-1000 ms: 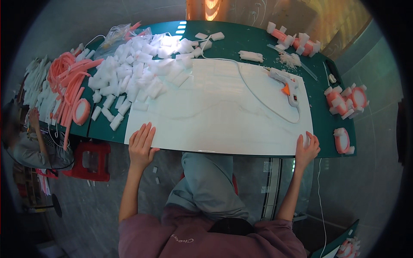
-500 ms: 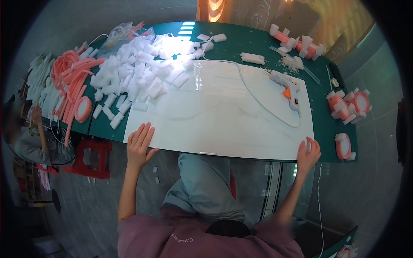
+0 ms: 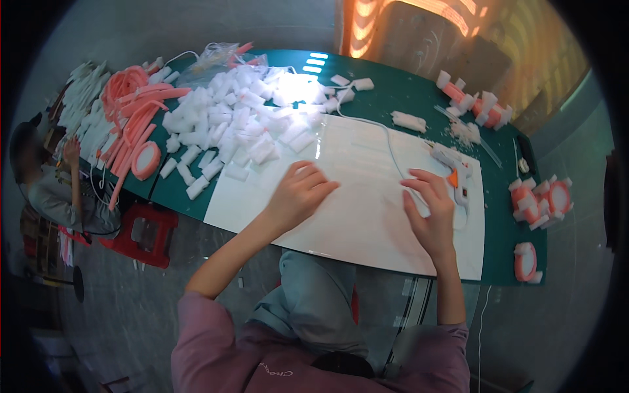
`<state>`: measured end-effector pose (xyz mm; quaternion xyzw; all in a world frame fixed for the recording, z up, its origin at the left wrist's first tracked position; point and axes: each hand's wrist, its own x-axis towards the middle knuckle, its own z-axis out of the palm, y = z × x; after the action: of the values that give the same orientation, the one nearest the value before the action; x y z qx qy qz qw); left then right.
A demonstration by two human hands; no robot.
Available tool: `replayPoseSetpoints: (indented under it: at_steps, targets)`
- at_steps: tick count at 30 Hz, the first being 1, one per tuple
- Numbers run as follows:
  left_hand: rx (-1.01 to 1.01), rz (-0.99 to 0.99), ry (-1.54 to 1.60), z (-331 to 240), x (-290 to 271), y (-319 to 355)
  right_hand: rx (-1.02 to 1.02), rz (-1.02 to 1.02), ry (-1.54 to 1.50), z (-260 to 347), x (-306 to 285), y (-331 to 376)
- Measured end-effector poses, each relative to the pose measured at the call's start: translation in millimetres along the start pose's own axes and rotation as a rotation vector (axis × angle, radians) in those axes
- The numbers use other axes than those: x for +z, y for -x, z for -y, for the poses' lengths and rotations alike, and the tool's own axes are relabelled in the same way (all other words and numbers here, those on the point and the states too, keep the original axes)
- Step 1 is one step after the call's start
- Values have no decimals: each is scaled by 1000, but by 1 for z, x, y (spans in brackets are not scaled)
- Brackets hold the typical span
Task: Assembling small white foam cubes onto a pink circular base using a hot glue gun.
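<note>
The left forearm slanted inward, the left hand loosely bent at the fingers; the right forearm pointed nearly straight ahead, the right hand curved, its thumb apart.

Lettering on my feed: one short line of pale script across the chest of the wearer's purple shirt. White board: small pale mark at the near edge, too tiny for me to make out. Glue gun: I can read nothing on its body.
</note>
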<state>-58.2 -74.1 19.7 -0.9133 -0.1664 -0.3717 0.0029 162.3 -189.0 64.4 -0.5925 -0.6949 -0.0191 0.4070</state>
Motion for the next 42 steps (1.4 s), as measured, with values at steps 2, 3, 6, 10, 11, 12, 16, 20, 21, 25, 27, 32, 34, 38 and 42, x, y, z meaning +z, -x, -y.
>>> replayPoseSetpoints:
  at_steps: [2, 3, 6, 10, 11, 12, 16, 20, 21, 25, 27, 32, 34, 38, 42]
  targets:
    - [20, -8, 42, 10, 24, -29, -63, 90, -55, -4, 23, -19]
    - [-16, -4, 16, 22, 34, -37, -116, 186, -118, -6, 40, -27]
    - [-85, -14, -39, 55, 62, -42, -187, 335, -212, -23, 80, -29]
    - [-190, -113, 58, 71, 69, -24, -287, 262, -226, -27, 108, -13]
    - [-207, -105, 44, 71, 68, -22, -311, 296, -198, -21, 104, -15]
    - [-173, -89, 50, 71, 67, -21, -333, 329, -169, -16, 102, -14]
    - [-155, -87, 77, 73, 67, -21, -380, 379, -123, -17, 105, -14]
    - [-168, -69, 76, 72, 65, -23, -405, 380, -82, -18, 107, -15]
    - [-171, -66, 79, 71, 64, -23, -407, 376, -74, -18, 107, -16]
    - [-141, -53, 70, 72, 63, -23, -407, 375, -52, -15, 112, -17]
    - [-121, -50, 64, 71, 62, -25, -389, 371, -63, -16, 111, -17]
    - [-17, -73, -207, 95, 16, -9, -389, 375, -83, -21, 113, -14]
    - [37, -22, -442, 121, -25, 11, -389, 379, -83, -19, 111, -14]
    - [-129, -27, -816, 186, -106, 66, -408, 363, -75, -22, 112, -14]
    - [-681, -144, -850, 236, -153, 135, -395, 368, -67, -24, 112, -13]
